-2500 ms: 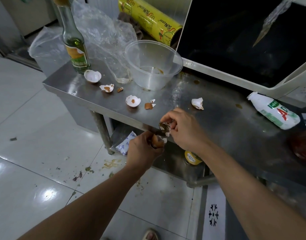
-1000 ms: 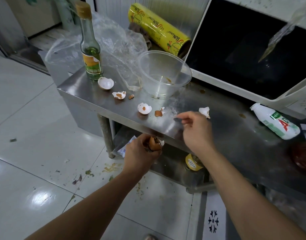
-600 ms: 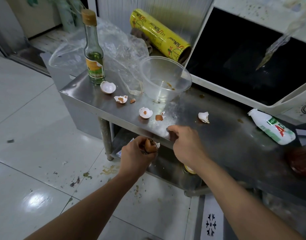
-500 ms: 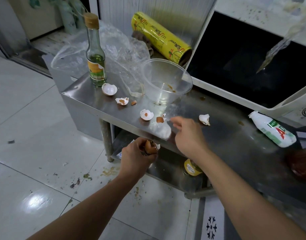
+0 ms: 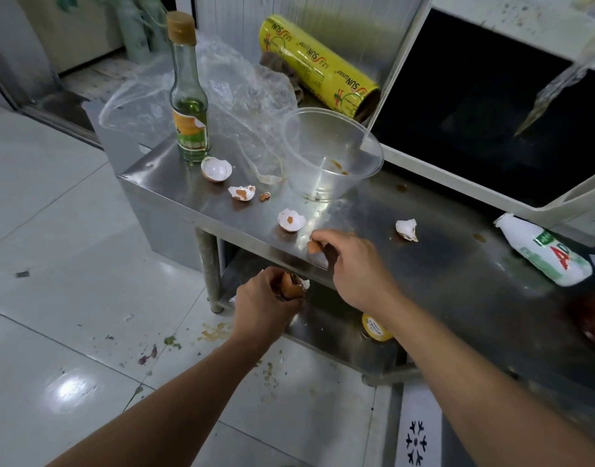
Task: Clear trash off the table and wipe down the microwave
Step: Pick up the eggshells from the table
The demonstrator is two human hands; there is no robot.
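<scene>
Head view, right hand pinching eggshell — orientation unclear

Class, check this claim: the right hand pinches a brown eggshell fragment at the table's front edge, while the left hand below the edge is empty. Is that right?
Not quite. The head view shows the left hand is not empty: its grip holds a bunch of collected eggshell pieces. The rest stands: the right hand pinches a brown eggshell fragment at the front edge of the table.
</scene>
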